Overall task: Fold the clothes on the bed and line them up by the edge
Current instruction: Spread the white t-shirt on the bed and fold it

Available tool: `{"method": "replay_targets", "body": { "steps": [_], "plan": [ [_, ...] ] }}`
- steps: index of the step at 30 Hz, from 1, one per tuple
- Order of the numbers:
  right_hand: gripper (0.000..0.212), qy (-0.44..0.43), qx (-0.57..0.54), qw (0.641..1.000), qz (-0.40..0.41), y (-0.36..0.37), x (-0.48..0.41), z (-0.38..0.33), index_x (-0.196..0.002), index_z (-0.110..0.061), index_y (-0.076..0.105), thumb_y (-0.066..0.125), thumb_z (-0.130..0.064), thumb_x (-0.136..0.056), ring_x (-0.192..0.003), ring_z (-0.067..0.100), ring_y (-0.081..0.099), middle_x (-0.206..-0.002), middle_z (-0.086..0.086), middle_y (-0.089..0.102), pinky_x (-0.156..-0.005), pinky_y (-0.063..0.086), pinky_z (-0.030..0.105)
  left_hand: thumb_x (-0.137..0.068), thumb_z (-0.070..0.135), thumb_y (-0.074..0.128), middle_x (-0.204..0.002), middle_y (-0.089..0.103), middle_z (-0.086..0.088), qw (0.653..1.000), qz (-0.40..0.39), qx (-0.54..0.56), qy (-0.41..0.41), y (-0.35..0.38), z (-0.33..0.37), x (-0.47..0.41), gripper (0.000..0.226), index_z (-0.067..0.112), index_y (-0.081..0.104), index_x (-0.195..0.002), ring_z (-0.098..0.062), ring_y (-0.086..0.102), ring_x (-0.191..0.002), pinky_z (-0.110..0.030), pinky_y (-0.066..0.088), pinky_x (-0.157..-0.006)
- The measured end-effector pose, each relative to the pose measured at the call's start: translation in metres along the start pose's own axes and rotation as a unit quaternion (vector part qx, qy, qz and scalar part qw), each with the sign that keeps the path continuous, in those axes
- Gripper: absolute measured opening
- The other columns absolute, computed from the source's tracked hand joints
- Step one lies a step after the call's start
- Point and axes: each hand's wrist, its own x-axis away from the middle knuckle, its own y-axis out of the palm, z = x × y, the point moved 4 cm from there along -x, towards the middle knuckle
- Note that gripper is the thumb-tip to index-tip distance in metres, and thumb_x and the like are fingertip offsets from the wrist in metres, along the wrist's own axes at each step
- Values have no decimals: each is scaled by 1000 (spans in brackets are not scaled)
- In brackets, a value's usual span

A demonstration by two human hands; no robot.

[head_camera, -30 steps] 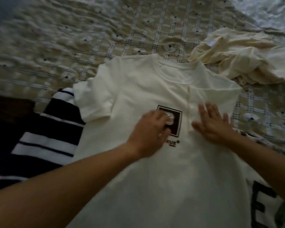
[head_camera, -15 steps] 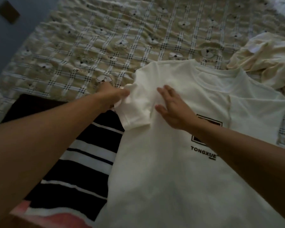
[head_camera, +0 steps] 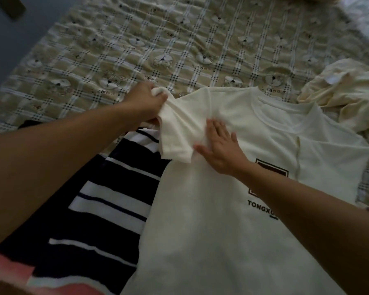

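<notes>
Moved: my left hand (head_camera: 146, 103) has drawn the short sleeve (head_camera: 177, 137) outward, gripping its hem. My right hand (head_camera: 221, 151), fingers straight, presses the cream cotton T-shirt (head_camera: 211, 220), flat on the checked beige bedspread (head_camera: 158, 39).

Plain cream-white cotton T-shirt (head_camera: 211, 220) with dark brown square chest print (head_camera: 282, 174) and black block lettering under it. Black knit garment (head_camera: 107, 209), white stripes, wide and thin mixed. Crumpled pale yellow cloth garment (head_camera: 345, 99), plain. Quilted beige bed cover (head_camera: 136, 50), white-and-black plaid grid, bear-face motifs. Pink fabric patch (head_camera: 6, 265), lower left.
</notes>
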Motion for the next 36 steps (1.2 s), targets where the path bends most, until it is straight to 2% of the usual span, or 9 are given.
{"method": "replay_targets", "body": {
  "steps": [4,7,10,13,16,19,28,32,36],
  "plan": [
    [69,66,-335,938,59,-23,12,4,-155,-21,18,36,-56,-98,-144,20,29,-160,7,25,-120,21,42,-100,27,54,-114,62,-20,990,-85,114,-3,24,56,14,28,7,50,-119,-26,71,-80,-32,59,-55],
    [66,150,-638,753,57,-35,31,21,-139,-19,47,26,-65,-96,-117,25,61,-131,9,62,-105,43,48,-104,30,43,-103,68,-25,949,-246,197,-19,56,92,39,29,8,40,-123,-35,74,-75,-36,60,-61],
    [66,195,-739,644,22,-34,52,46,-127,-25,58,28,-72,-91,-111,26,65,-121,4,68,-96,50,48,-103,21,45,-116,66,-16,969,-228,-25,90,90,76,40,25,13,46,-127,-35,67,-100,-42,57,-77],
    [40,217,-709,671,18,-22,61,59,-123,-22,59,56,-47,-92,-100,25,70,-113,5,71,-78,58,41,-99,24,51,-145,47,-6,900,-201,-318,220,124,38,44,41,21,44,-140,-26,43,-132,-34,36,-104],
    [67,202,-669,713,56,-14,60,68,-137,-23,40,75,-8,-82,-99,27,70,-120,8,66,-66,60,38,-99,45,45,-166,-1,-5,817,-225,-466,253,151,1,54,71,22,11,-157,-25,-3,-152,-38,3,-121],
    [82,178,-509,837,90,-26,69,75,-145,-26,27,76,-12,-81,-89,21,70,-103,7,67,-71,60,35,-98,58,32,-163,-23,-1,797,-209,-508,251,159,-17,55,78,25,-10,-156,-23,-25,-148,-43,-10,-120],
    [101,204,42,961,182,-137,80,246,-149,-18,30,87,-22,-65,-133,34,36,-146,15,34,-111,34,43,-94,59,43,-165,-9,-6,800,-135,-523,260,179,41,-10,81,23,5,-157,-27,-11,-151,-48,-1,-123],
    [124,247,66,967,22,-146,76,292,-156,-20,10,88,-43,-62,-146,34,17,-161,11,15,-118,20,47,-73,67,69,-165,-7,-11,811,-100,-530,226,188,67,-47,120,21,-5,-157,-32,-7,-151,-54,2,-121],
    [91,243,-20,970,2,-152,68,282,-142,-15,38,87,-34,-68,-120,32,49,-137,13,49,-98,43,41,-49,62,88,-154,32,-15,849,-109,-487,172,187,86,-63,133,24,14,-153,-38,35,-139,-52,34,-111]
  ]
}}
